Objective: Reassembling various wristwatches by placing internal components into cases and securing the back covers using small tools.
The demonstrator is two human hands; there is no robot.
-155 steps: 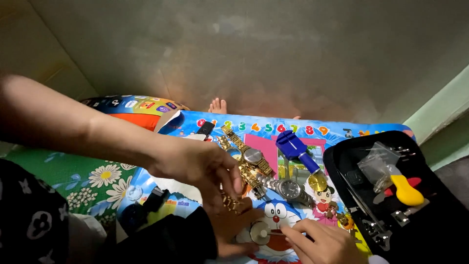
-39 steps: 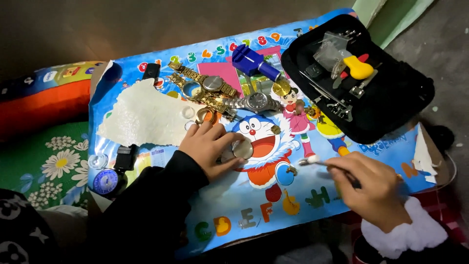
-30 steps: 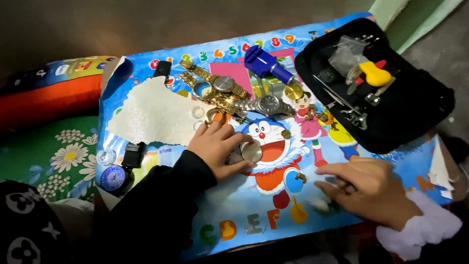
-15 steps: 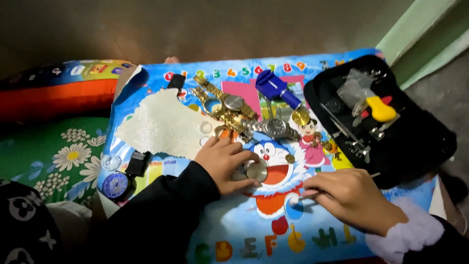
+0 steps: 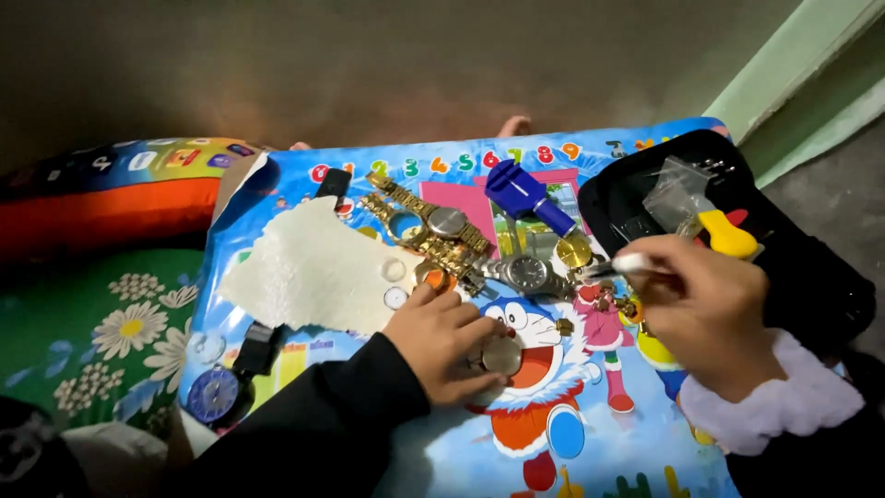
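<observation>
Nearest me, my left hand (image 5: 442,346) lies on the colourful cartoon play mat (image 5: 590,452), fingers curled around a small round silver watch case (image 5: 502,355) pinned at their tips. Just right of it, my right hand (image 5: 705,314) pinches a thin white-tipped tool (image 5: 627,265), its tip raised above the mat and well apart from the case. Beyond lie a silver wristwatch (image 5: 527,273), gold bracelet watches (image 5: 433,226), a blue plastic tool (image 5: 525,195) and a black zip tool case (image 5: 811,286).

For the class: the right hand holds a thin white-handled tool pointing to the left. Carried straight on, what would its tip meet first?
Probably the silver wristwatch: the tool in the right hand points left at it. Depth is unclear; it may pass above.
</observation>
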